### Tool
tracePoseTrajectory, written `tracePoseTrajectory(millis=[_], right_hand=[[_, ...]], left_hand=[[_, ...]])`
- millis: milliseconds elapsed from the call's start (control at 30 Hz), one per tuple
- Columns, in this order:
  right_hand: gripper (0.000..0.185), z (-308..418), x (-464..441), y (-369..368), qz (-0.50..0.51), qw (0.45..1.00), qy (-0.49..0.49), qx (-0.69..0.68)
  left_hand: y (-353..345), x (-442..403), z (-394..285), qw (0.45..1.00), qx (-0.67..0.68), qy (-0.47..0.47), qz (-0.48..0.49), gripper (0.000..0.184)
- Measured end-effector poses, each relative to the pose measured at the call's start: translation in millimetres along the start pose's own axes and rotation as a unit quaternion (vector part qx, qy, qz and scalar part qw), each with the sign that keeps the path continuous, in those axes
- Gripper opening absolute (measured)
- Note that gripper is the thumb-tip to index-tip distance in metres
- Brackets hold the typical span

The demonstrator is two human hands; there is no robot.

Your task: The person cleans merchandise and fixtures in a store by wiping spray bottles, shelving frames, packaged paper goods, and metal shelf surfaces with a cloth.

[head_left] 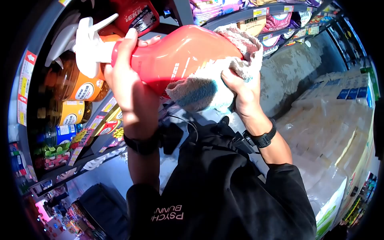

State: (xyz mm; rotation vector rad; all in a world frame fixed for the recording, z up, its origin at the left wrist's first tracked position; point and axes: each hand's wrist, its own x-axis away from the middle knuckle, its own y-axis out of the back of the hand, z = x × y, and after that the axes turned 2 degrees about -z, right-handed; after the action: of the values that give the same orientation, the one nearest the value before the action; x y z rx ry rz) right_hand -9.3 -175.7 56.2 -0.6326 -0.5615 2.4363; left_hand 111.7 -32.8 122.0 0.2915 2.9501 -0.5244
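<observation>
A large red spray bottle (182,52) with a white trigger head (89,46) lies tilted sideways across the upper middle of the head view. My left hand (127,68) is closed around its neck, just below the trigger. At the base end, my right hand (242,86) grips a white and blue cloth (204,86). The cloth is wrapped over the bottle's bottom and lower side, pressed against it. Part of the right hand's fingers is hidden behind the cloth.
On the left, a shelf holds orange bottles (82,86) and another red bottle (138,16), with price tags (25,80) along its edges. Packaged goods (278,22) fill shelves at the back. Plastic-wrapped stacks (320,132) stand on the right. A dark bag-like object (102,208) is at lower left.
</observation>
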Motion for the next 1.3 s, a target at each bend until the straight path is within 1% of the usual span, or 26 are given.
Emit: tracePoseTrajectory(millis=[33,100,167,200,267,300,367,400,467,500,600,633,700,767,800,833,900,967,1000,1067,1100,1133,1167,1200,1233,1300], right_hand=[[0.069,3,-6,3,0.034,0.998,0.024,0.041],[0.069,5,-19,19,0.1,0.993,-0.003,0.056],[0.087,12,-32,25,0.196,0.968,-0.133,0.081],[0.097,15,-39,28,0.245,0.945,-0.192,0.102],[0.101,12,-55,29,0.395,0.887,-0.209,0.118],[0.095,19,-63,19,0.433,0.865,-0.223,0.118],[0.084,28,-73,6,0.5,0.82,-0.25,0.125],[0.077,20,-73,14,0.493,0.809,-0.304,0.103],[0.064,-5,-65,38,0.423,0.799,-0.425,0.031],[0.062,-21,-53,52,0.388,0.797,-0.464,-0.01],[0.059,-53,-6,82,0.273,0.793,-0.534,-0.109],[0.063,-47,-1,78,0.269,0.789,-0.533,-0.145],[0.071,-36,-17,69,0.329,0.78,-0.496,-0.194],[0.076,-36,-26,63,0.362,0.782,-0.467,-0.197],[0.076,-38,-28,62,0.375,0.784,-0.453,-0.196],[0.076,-41,-29,60,0.388,0.786,-0.439,-0.195],[0.08,-36,-18,56,0.327,0.809,-0.471,-0.13],[0.084,-34,-8,38,0.326,0.815,-0.459,-0.14],[0.083,-35,-4,32,0.302,0.852,-0.409,-0.124],[0.08,-32,7,20,0.252,0.925,-0.284,-0.033],[0.08,-31,11,20,0.252,0.925,-0.284,-0.034],[0.078,-33,14,20,0.228,0.947,-0.222,0.052],[0.076,-38,15,21,0.201,0.957,-0.156,0.138],[0.067,-52,20,30,0.192,0.956,-0.151,0.163],[0.067,-48,14,31,0.195,0.956,-0.149,0.158],[0.055,-27,1,27,0.269,0.934,-0.13,0.197]], left_hand=[[2,-2,1,0.999,0.034,-0.017,0.021,0.023],[2,-5,-3,0.996,0.069,-0.032,0.042,0.023],[5,-7,-9,0.972,0.032,-0.105,0.207,0.03],[0,-1,-14,0.963,-0.05,-0.118,0.239,0.025],[6,-2,-11,0.948,-0.072,-0.063,0.305,0.024],[12,0,-5,0.937,-0.105,-0.048,0.328,0.026],[14,14,1,0.924,-0.136,-0.104,0.342,0.032],[18,18,2,0.898,-0.225,-0.197,0.323,0.039],[16,15,5,0.858,-0.308,-0.289,0.294,0.05],[10,6,5,0.891,-0.081,-0.201,0.399,0.046],[6,-6,-6,0.852,0.141,-0.14,0.485,0.034],[8,-9,-6,0.84,0.153,-0.134,0.502,0.033],[7,20,-6,0.917,0.143,-0.043,0.37,0.038],[10,9,2,0.919,0.026,-0.119,0.376,0.04],[6,5,3,0.897,0.086,-0.12,0.417,0.038],[5,10,1,0.91,0.075,-0.097,0.396,0.036],[3,20,-4,0.933,0.056,-0.048,0.353,0.033],[6,15,-5,0.961,-0.053,-0.033,0.27,0.025],[2,11,1,0.973,-0.051,-0.059,0.22,0.02],[9,11,13,0.959,-0.219,-0.134,0.117,0.019],[11,14,16,0.951,-0.245,-0.157,0.102,0.019],[13,17,19,0.942,-0.272,-0.179,0.085,0.02],[14,22,20,0.949,-0.262,-0.164,0.061,0.021],[15,27,18,0.955,-0.253,-0.148,0.036,0.022],[14,34,13,0.954,-0.257,-0.151,0.034,0.022],[12,45,5,0.963,-0.213,-0.109,0.124,0.018]])
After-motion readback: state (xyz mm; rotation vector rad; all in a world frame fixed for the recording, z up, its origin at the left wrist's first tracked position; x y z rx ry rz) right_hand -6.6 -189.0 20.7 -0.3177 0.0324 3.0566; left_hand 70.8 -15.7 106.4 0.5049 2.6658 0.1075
